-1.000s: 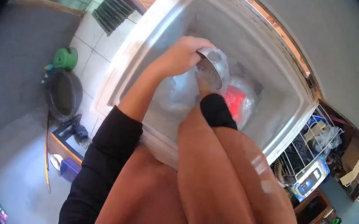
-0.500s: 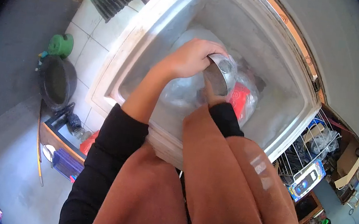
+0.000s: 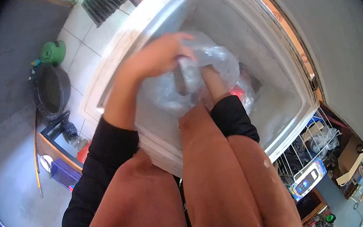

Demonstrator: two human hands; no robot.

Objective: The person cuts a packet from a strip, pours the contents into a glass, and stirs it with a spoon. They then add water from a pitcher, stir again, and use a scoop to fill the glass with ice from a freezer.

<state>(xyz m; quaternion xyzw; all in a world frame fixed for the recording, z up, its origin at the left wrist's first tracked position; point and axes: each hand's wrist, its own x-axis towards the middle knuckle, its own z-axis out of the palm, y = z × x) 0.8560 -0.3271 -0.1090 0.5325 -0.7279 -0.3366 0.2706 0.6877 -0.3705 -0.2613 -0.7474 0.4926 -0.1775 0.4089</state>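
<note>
Looking down into an open white chest [image 3: 263,37], both bare hands inside. Left hand [image 3: 163,54] motion-blurred, over the chest's left half; thumb and a finger show apart, metal bowl [image 3: 180,78] just below them. Bowl blurred too, sits between the hands, dark edge toward camera; can't tell if left has hold of it. Right hand [image 3: 212,81] comes in from the near side, past a black cuff [image 3: 235,116], fingertips at clear plastic bag [image 3: 224,62]. Its grip can't be read: fingers mostly hidden. Bag bulges beyond both hands, mid-chest. Red pack [image 3: 237,92] near right wrist, partly under clear plastic. Brown cloth [image 3: 228,178] fills the foreground. Outside: dark tub [image 3: 50,90] and green container [image 3: 53,52] to the left, wire rack [image 3: 304,147] to the right.
</note>
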